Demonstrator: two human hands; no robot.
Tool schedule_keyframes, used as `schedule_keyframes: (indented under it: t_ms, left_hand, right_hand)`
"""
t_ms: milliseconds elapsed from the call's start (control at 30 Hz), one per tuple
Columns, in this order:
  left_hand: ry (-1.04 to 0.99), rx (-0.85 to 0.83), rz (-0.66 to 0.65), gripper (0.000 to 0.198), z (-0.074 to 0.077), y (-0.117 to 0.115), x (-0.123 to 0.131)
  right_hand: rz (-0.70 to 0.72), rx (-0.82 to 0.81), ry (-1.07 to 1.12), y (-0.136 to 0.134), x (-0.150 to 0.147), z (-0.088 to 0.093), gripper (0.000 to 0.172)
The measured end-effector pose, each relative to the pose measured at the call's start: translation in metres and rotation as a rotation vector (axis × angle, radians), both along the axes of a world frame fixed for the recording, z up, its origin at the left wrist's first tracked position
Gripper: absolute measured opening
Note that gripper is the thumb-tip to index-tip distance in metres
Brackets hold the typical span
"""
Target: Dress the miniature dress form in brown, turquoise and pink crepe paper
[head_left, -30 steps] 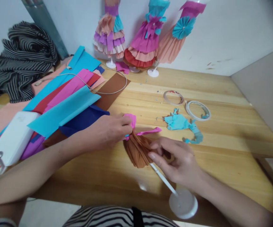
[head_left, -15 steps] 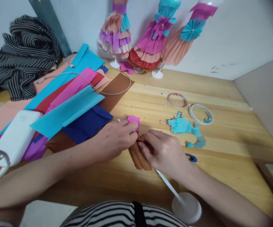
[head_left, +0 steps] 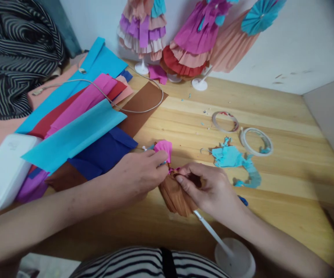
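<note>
A small paper doll lies on the wooden table (head_left: 285, 185), with a pleated brown skirt (head_left: 175, 197) and a pink top (head_left: 163, 147). Its white stem and round white base (head_left: 234, 259) point toward me. My left hand (head_left: 139, 175) pinches the doll at the pink top. My right hand (head_left: 205, 189) is closed round the waist of the brown skirt, thumb pressed on a thin pink strip there. Both hands touch at the doll's waist.
Coloured paper sheets (head_left: 77, 119) are piled at left, under a white cable (head_left: 126, 108). A white box (head_left: 6, 172) sits at the near left. Three finished paper dresses (head_left: 190, 42) stand at the back wall. Blue scraps (head_left: 236, 160) and two tape rolls (head_left: 256, 141) lie right.
My right hand has moved from the skirt's hem up to the waist beside my left hand. The loose pink strip no longer sticks out. The view has tilted down.
</note>
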State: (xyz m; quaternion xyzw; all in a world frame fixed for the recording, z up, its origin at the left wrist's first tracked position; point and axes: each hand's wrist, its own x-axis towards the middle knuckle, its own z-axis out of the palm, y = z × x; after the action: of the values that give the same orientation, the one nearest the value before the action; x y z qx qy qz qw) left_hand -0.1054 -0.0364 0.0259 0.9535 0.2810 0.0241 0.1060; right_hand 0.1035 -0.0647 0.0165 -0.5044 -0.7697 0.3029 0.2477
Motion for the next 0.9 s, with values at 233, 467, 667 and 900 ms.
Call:
schedule_keyframes:
  t_ms: [233,467,667,900]
  left_hand:
    - [0.035,-0.031,0.017,0.017,0.002,0.002,0.001]
    - [-0.070,0.074,-0.084,0.016,0.001,-0.001,0.002]
    - [-0.179,0.108,-0.017,0.022,-0.007,-0.001,0.002]
    - [-0.129,0.021,0.097,0.020,-0.005,-0.003,0.000]
  right_hand:
    - [0.031,-0.150,0.100,-0.001,0.001,-0.003,0.019]
    - [-0.063,-0.284,0.251,-0.001,0.000,-0.010,0.009]
    - [-0.059,-0.215,0.162,-0.001,0.003,-0.007,0.006]
    - [-0.011,-0.045,0.043,-0.001,0.000,-0.003,0.008]
